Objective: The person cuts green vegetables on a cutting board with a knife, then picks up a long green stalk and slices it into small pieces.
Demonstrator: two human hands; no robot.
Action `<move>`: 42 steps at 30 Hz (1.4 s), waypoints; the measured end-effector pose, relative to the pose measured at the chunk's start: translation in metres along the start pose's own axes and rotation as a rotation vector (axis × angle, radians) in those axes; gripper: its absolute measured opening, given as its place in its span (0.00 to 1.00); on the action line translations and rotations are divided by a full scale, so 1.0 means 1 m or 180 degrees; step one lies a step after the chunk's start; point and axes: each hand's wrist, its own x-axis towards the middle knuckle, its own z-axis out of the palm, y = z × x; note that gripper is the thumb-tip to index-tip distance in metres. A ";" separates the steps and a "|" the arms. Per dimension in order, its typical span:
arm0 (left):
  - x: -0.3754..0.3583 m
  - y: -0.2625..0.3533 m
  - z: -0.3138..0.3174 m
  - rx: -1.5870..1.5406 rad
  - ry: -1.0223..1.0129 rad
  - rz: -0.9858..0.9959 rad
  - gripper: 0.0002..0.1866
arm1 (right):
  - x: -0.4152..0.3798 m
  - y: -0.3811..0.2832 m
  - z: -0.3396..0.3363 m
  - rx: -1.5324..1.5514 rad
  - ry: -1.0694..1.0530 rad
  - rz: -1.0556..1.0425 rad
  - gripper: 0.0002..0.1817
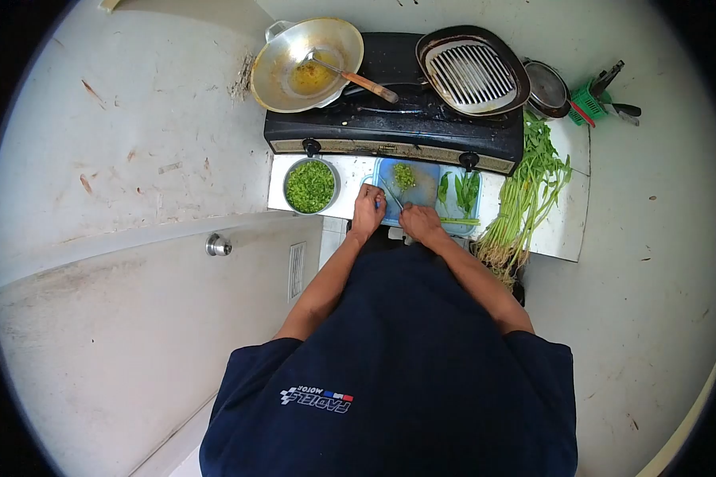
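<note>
My right hand [422, 222] is closed around a knife [393, 195], its blade slanting up and left over the blue cutting board [430, 172]. At the board's left edge is my left hand [369, 208], fingers curled; what they hold, if anything, is too small to make out. A small heap of chopped greens [403, 176] lies on the board beyond the blade. Loose green leaves [467, 191] and a few cut stalks [459, 221] rest on its right side. To the left stands a round metal bowl [336, 191] full of finely chopped greens [309, 187].
Behind the board is a black gas stove [390, 127] with a wok [266, 75] holding a wooden-handled spatula [371, 85], and a ridged grill pan [471, 75]. Long rooted greens [525, 203] lie right. A pot [545, 89] and green utensil basket [587, 102] stand behind. A door knob [218, 245] projects left.
</note>
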 end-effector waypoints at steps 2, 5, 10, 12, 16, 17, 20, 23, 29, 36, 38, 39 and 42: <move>-0.002 -0.005 0.003 -0.0003 0.0033 0.0004 0.07 | 0.003 0.006 0.005 -0.0006 -0.0141 0.0135 0.14; -0.002 0.001 -0.001 0.0009 -0.0072 -0.0105 0.08 | 0.005 0.013 0.010 0.0165 -0.0125 -0.0112 0.19; -0.004 -0.005 0.002 0.0027 -0.0058 -0.0110 0.08 | 0.002 0.001 -0.004 0.0146 -0.0185 0.0009 0.19; -0.004 -0.007 0.003 0.0027 -0.0051 -0.0107 0.08 | 0.001 0.000 -0.003 0.0172 -0.0124 -0.0032 0.19; -0.003 -0.003 0.002 0.0116 0.0010 -0.0055 0.06 | 0.004 -0.003 -0.003 0.0198 -0.0220 -0.0044 0.19; -0.002 -0.002 0.001 0.0163 0.0021 -0.0041 0.06 | 0.006 -0.004 -0.001 0.0192 -0.0263 -0.0039 0.18; -0.002 0.003 0.000 0.0135 0.0049 -0.0074 0.06 | 0.011 -0.003 0.006 0.0168 -0.0048 -0.0164 0.19; -0.003 -0.004 0.003 0.0129 -0.0001 -0.0090 0.06 | 0.023 -0.003 0.014 0.0041 -0.0041 -0.0287 0.18; -0.006 -0.003 0.002 -0.0057 0.0060 -0.0204 0.06 | 0.020 -0.001 0.022 0.0062 -0.0110 -0.0160 0.10; -0.005 0.001 0.001 0.0061 0.0049 -0.0130 0.05 | -0.001 0.009 0.006 0.0040 -0.0038 -0.0250 0.12; -0.005 0.004 0.000 0.0121 -0.0013 -0.0017 0.06 | 0.005 0.015 0.006 0.0113 -0.0111 -0.0164 0.17; -0.005 0.003 0.000 0.0097 -0.0096 -0.0034 0.06 | 0.007 0.016 0.001 0.0177 -0.0125 -0.0071 0.18; -0.004 0.002 0.001 0.0081 -0.0237 -0.0073 0.06 | 0.011 0.019 -0.012 0.0312 -0.0157 0.0132 0.19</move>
